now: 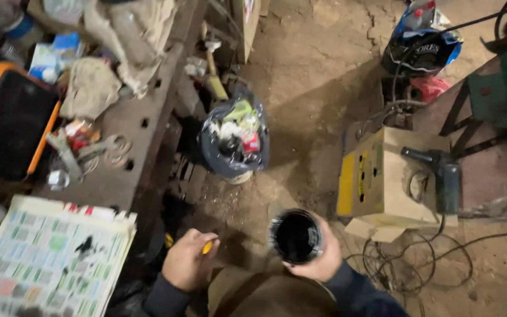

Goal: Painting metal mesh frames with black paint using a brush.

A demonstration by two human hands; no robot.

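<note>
My right hand (319,258) grips a round black container (295,236) from its side, its open dark mouth facing up, low in the middle of the view. My left hand (186,259) is closed around a small tool with a yellow handle (207,246); only the yellow tip shows between the fingers. Both hands hover over the dirt floor, beside the metal workbench edge. Dark sleeves cover both forearms.
A metal workbench (118,176) on the left carries a black and orange case (7,120), rags, scissors (110,149) and a printed sheet (48,258). A bin lined with a dark bag (235,141) stands ahead. On the right sit a yellow machine box (382,176) with a power tool (441,176) and loose cables (418,264).
</note>
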